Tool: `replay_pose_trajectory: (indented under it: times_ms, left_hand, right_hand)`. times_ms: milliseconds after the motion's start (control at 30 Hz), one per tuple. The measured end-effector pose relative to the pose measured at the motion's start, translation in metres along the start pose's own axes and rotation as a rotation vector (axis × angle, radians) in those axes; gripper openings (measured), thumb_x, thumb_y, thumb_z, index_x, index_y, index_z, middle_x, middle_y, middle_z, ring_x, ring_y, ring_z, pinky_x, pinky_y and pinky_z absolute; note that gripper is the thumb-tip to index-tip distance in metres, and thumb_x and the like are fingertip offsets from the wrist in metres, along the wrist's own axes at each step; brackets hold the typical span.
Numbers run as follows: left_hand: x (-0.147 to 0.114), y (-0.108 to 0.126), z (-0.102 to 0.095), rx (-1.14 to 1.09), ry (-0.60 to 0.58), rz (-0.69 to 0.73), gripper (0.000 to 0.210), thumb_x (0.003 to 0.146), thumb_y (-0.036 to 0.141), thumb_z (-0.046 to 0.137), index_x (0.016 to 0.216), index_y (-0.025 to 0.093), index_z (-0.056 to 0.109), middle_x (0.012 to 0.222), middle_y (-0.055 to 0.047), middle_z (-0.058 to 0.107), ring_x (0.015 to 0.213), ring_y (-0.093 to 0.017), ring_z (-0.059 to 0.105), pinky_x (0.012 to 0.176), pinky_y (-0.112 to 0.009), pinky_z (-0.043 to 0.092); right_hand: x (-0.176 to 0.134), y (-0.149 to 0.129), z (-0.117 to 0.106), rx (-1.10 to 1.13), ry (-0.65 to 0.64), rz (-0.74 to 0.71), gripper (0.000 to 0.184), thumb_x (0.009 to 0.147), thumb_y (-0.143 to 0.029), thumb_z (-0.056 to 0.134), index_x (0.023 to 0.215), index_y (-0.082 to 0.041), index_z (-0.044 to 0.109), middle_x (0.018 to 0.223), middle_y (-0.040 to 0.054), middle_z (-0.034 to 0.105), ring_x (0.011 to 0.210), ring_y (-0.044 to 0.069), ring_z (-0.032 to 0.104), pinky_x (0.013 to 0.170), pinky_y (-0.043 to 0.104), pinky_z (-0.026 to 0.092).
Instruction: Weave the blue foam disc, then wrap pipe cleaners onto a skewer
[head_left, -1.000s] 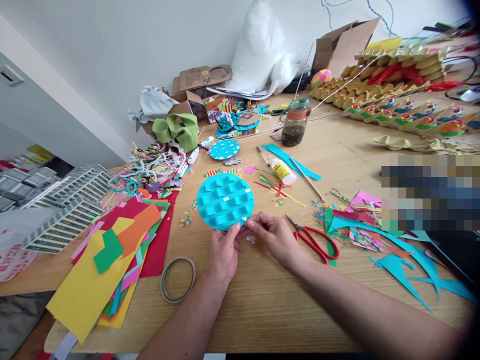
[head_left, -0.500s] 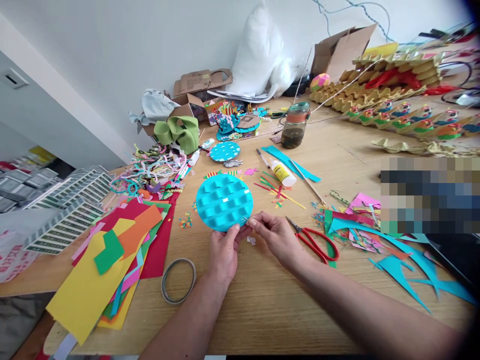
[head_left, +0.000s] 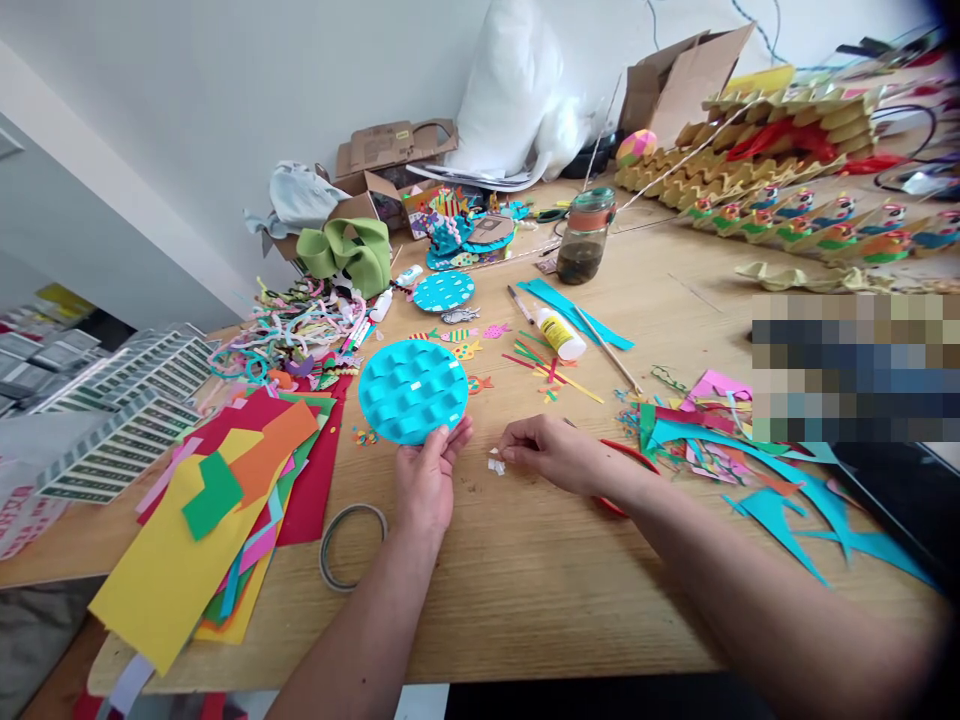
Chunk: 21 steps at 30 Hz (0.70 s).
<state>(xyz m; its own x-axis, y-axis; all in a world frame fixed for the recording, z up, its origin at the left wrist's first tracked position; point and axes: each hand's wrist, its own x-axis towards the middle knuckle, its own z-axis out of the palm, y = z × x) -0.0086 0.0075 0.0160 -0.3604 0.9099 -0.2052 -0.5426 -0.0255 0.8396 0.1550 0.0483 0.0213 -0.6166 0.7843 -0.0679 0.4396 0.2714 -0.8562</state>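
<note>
My left hand [head_left: 429,478] grips the lower right edge of a round blue paper disc [head_left: 412,392], thumb on top. Rows of raised blue paper bumps cover the disc, and a few small white patches show on it. To the right, my right hand [head_left: 551,453] is low over the table with thumb and fingers pinched. A tiny white scrap shows at its fingertips, just above several crumpled white scraps [head_left: 496,467] on the wood. Red-handled scissors [head_left: 630,455] lie partly hidden behind my right hand and forearm. A roll of tape [head_left: 352,546] lies left of my left forearm.
Coloured paper sheets [head_left: 172,560] are stacked at the left. A glue bottle [head_left: 561,335], paper strips and small paper fish [head_left: 466,351] lie beyond the disc. Blue offcuts [head_left: 776,530] cover the right side. A glass jar [head_left: 585,238] and egg trays [head_left: 787,215] stand farther back.
My right hand has come away from the disc's edge and moved right, to the white scraps. My left hand has shifted the disc to the left, uncovering more paper fish.
</note>
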Motion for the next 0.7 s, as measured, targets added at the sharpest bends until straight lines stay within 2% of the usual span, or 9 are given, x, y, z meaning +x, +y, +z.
replay_pose_trajectory:
  times_ms: [267,467,567,700]
  left_hand:
    - [-0.0016,0.0,0.0,0.021,-0.019,0.011,0.019,0.063,0.018,0.07,0.08,0.011,0.065,0.083,-0.01,0.072,0.087,-0.026,0.068,0.086,-0.042,0.05]
    - [-0.0012,0.0001,0.0002,0.031,-0.012,0.009,0.022,0.063,0.018,0.07,0.083,0.011,0.065,0.084,-0.011,0.072,0.088,-0.026,0.068,0.086,-0.042,0.05]
    - [-0.0007,-0.0001,0.0003,0.029,-0.005,0.006,0.024,0.063,0.018,0.071,0.085,0.011,0.065,0.085,-0.011,0.072,0.087,-0.026,0.068,0.085,-0.042,0.05]
    - [-0.0001,-0.0005,0.0002,0.025,-0.012,-0.001,0.024,0.062,0.019,0.071,0.085,0.011,0.065,0.085,-0.01,0.072,0.084,-0.025,0.068,0.082,-0.04,0.051]
  right_hand:
    - [-0.0025,0.0021,0.0018,-0.066,-0.02,-0.057,0.019,0.072,-0.012,0.052,0.069,-0.02,0.069,0.062,-0.0006,0.066,0.056,0.013,0.054,0.053,0.022,0.037]
    - [-0.0015,0.007,0.0024,-0.049,-0.049,-0.072,0.021,0.072,-0.013,0.053,0.077,-0.021,0.073,0.075,0.0017,0.071,0.065,0.016,0.06,0.06,0.024,0.042]
    - [-0.0011,0.0029,-0.001,-0.076,-0.071,-0.034,0.019,0.073,-0.015,0.053,0.072,-0.02,0.071,0.069,0.0012,0.069,0.059,0.015,0.057,0.056,0.024,0.04]
    - [-0.0009,-0.0013,-0.005,-0.08,-0.044,0.015,0.017,0.076,-0.021,0.052,0.066,-0.017,0.065,0.057,-0.0011,0.059,0.051,0.011,0.047,0.05,0.023,0.034]
